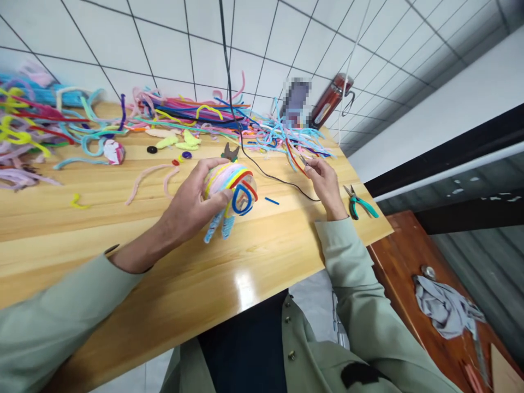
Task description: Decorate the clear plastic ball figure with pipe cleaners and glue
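Observation:
My left hand (184,204) is wrapped round a ball-shaped pipe-cleaner craft (223,177) and holds it just over the table. Pink, yellow and light blue bands circle the ball; a blue loop and a red strip show on its right face, and two fuzzy blue legs hang below. To the right, my right hand (327,185) is closed in a pinch at the edge of the pipe-cleaner pile. A small dark tip shows at its fingers, too small to name. Beside them lies a red pipe cleaner (295,162). A short blue piece (272,201) rests between the hands.
Green-handled pliers (362,206) lie right of my right hand. Pipe cleaners (180,112) pile along the tiled wall, near a red flask (333,98). A black cable (282,182) crosses the wooden table (164,273). Pink strips (143,180) and small pieces lie left.

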Demonstrator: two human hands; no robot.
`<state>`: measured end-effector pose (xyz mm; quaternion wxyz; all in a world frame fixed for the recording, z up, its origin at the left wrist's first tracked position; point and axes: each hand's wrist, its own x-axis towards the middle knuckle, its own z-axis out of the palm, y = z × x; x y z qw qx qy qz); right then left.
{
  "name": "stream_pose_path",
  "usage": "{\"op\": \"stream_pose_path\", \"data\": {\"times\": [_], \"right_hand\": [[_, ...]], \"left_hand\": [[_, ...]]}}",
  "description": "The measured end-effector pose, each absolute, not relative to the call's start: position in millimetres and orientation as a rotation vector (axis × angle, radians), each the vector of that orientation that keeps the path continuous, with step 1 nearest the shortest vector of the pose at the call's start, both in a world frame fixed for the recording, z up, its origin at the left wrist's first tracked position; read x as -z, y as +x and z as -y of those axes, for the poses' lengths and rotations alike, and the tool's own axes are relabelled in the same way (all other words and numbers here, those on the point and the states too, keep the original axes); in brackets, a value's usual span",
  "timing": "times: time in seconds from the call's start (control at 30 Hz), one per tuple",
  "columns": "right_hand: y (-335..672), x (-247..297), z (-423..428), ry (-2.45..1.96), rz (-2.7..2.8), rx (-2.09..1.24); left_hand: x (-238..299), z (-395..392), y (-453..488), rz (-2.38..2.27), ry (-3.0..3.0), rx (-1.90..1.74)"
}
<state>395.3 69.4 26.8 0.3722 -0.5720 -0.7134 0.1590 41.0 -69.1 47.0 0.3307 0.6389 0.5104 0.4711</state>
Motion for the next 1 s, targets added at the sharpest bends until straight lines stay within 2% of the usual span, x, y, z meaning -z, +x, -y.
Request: {"op": "stream_pose_path", "data": {"times": [0.17,0.33,0.4,0.5,0.67,1.0], "right_hand": [[401.1,-8.9,-88.0,-1.77,1.991,-0.244],[388.6,-5.0,-85.4,-1.789,2.039,-0.214],[382.5,-14.9,-73.2,-1.644,2.034,-0.24],[365.2,-41.2,-35.8,-1.184,2.067,-0.312],[320.8,-79.6,35.2,-0.608,2.285,-0.118],[298.3,-71.7,48.7,-0.407,2.494,0.056]], "left_hand": [[-39.4,72.7,41.6,-1.293,1.908,-1.343],[-42.3,74.2,40.1,-1.233,2.018,-1.327],[-45.0,74.5,40.0,-1.234,2.013,-1.285],[-46.3,74.2,40.9,-1.226,1.97,-1.248],[-45.8,72.7,42.7,-1.202,1.841,-1.214],[-56.6,73.8,47.1,-1.226,1.818,-1.064]]}}
